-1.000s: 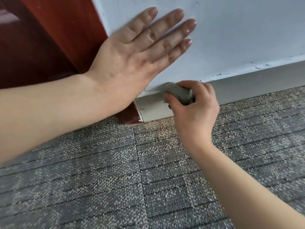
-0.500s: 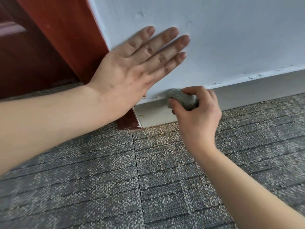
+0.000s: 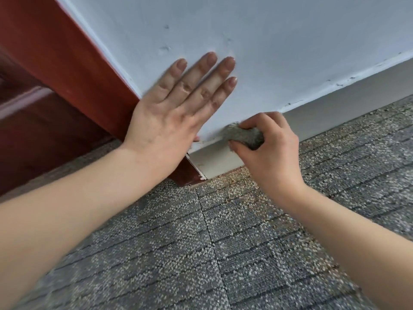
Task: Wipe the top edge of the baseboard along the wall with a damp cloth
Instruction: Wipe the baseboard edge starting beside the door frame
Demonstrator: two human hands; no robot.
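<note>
A pale grey baseboard runs along the foot of the white wall, rising to the right. My right hand grips a bunched grey cloth and holds it against the baseboard's top edge, close to its left end. My left hand lies flat on the wall with straight, spread fingers, just left of the cloth. Part of the cloth is hidden under my fingers.
A reddish-brown door frame stands left of the wall, meeting the baseboard's end. Grey speckled carpet tiles cover the floor below. Chipped paint marks the wall's lower edge to the right.
The cloth and my right hand have slid a little to the right along the top edge. My left hand stays flat on the wall; the view has tilted upward.
</note>
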